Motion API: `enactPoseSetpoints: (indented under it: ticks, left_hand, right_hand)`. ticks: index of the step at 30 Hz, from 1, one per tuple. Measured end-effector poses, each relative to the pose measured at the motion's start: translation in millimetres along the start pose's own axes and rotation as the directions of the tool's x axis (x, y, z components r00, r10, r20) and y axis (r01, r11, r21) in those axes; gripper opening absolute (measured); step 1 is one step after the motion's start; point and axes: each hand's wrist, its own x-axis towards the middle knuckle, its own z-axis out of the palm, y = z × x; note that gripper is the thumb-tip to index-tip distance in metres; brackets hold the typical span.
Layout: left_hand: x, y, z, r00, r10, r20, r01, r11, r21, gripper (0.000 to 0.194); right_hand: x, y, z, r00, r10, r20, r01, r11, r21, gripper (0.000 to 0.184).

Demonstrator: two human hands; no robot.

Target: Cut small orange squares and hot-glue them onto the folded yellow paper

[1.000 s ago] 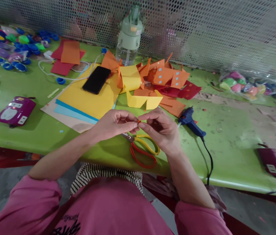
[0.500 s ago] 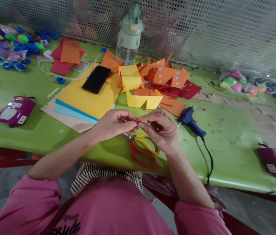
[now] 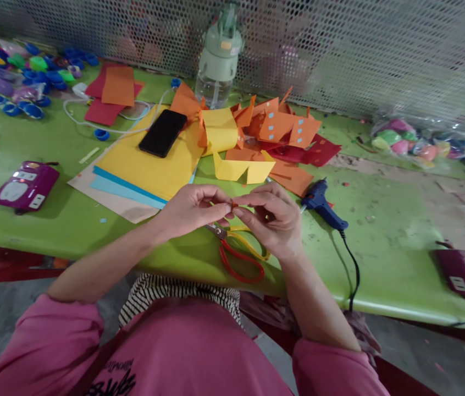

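Observation:
Between the fingertips of both hands is a tiny orange-red piece (image 3: 234, 204), mostly covered by the fingers; it looks like paper. My left hand (image 3: 194, 212) pinches it from the left, thumb against forefinger. From the other side my right hand (image 3: 276, 220) pinches it too, fingers curled. Scissors (image 3: 243, 256) with one yellow and one red handle lie below the hands near the table edge, partly hidden. Just beyond the hands stands a folded yellow paper piece (image 3: 244, 169). A dark blue glue gun (image 3: 322, 203) lies right of my right hand.
A black phone (image 3: 163, 133) rests on stacked coloured sheets (image 3: 145, 176). Folded orange paper pieces (image 3: 276, 126) pile up behind, beside a water bottle (image 3: 218, 60). Purple power strips (image 3: 25, 187) sit at both sides. A mesh panel (image 3: 339, 55) bounds the green table (image 3: 381, 264).
Hardly anything differs. Both hands keep their pinch on the small orange-red piece, which shows slightly more between the fingertips.

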Motion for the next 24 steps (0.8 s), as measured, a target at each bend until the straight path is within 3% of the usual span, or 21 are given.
enactPoseSetpoints:
  ticks: [7,11,16,24]
  left_hand:
    - [-0.1,0.3,-2.1,0.999,0.034,0.023,-0.034,0.999,0.005,0.016]
    - [0.3,1.4,-0.3,0.986,0.162,-0.029,-0.161,0.986,0.052,0.012]
    - [0.3,-0.5,2.0,0.907,0.403,-0.12,-0.376,0.905,0.199,0.013]
    - [-3.2,-9.7,2.7,0.806,0.585,-0.095,-0.503,0.76,0.411,0.015]
  right_hand:
    - [-0.6,2.9,-1.9,0.999,-0.018,0.031,0.017,0.999,0.032,0.016]
    - [-4.0,3.4,-1.9,0.985,0.153,0.074,-0.166,0.964,0.21,0.032]
    - [-5.5,-3.6,6.3,0.92,0.349,0.181,-0.392,0.847,0.358,0.03]
    - [-4.9,-11.6,18.5,0.894,0.434,0.114,-0.43,0.756,0.492,0.02]
